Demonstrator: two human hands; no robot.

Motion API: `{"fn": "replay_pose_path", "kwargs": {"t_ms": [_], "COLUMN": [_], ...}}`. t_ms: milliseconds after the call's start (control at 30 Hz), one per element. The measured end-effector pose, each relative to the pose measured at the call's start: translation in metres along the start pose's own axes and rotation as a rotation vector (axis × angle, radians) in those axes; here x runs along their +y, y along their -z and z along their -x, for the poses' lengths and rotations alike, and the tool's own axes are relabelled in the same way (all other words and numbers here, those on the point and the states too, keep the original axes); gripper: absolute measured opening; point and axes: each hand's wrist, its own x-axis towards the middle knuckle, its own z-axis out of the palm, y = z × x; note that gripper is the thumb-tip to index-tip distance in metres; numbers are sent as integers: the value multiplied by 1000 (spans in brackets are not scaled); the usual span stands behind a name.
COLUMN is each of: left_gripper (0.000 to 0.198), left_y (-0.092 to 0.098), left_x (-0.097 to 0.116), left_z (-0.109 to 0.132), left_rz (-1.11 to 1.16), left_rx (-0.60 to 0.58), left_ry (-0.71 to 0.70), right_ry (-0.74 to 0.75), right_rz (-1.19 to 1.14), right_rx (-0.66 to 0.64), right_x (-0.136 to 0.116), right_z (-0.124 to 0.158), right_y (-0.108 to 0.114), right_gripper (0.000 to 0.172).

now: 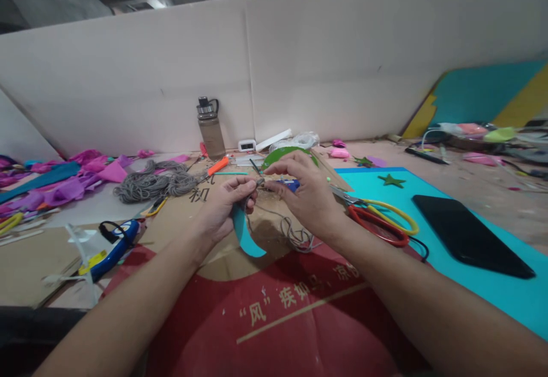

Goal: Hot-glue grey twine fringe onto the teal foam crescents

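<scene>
My left hand (233, 197) is closed around a curved turquoise strip (247, 239), which hangs down below the fingers. A small bundle of grey cord (260, 183) sits at its fingertips. Across from it, my right hand (306, 194) has its fingers curved, with thumb and index finger at the same bundle; they seem to pinch the cord, though the exact contact is too small to make out. From the hands a loose tangle of thin grey cord (297, 234) trails onto the cardboard (222, 257) below.
Scissors with red and yellow handles (381, 225) lie beside my right forearm, near a black phone (471, 234) on a turquoise sheet (505, 303). To the left are a heap of grey yarn (154, 185) and a blue glue gun (115, 251). A bottle (211, 134) stands behind.
</scene>
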Motion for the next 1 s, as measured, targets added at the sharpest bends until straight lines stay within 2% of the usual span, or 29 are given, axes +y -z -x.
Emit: {"fn": "replay_pose_path", "kwargs": {"t_ms": [433,700,1000], "left_gripper": [26,21,20], "left_y": [-3,3,-2], "left_x": [2,1,6], "left_z": [2,0,4], "left_rz": [5,104,131], "left_rx": [-27,-77,-75], "left_ry": [29,122,179], "right_ry": [67,70,81], "right_rz": [77,48,23], "right_rx": [13,5,-2], "right_x": [2,0,2], "right_z": [0,-1,-1], "right_y": [0,1,1], "right_gripper": [10,5,7]}}
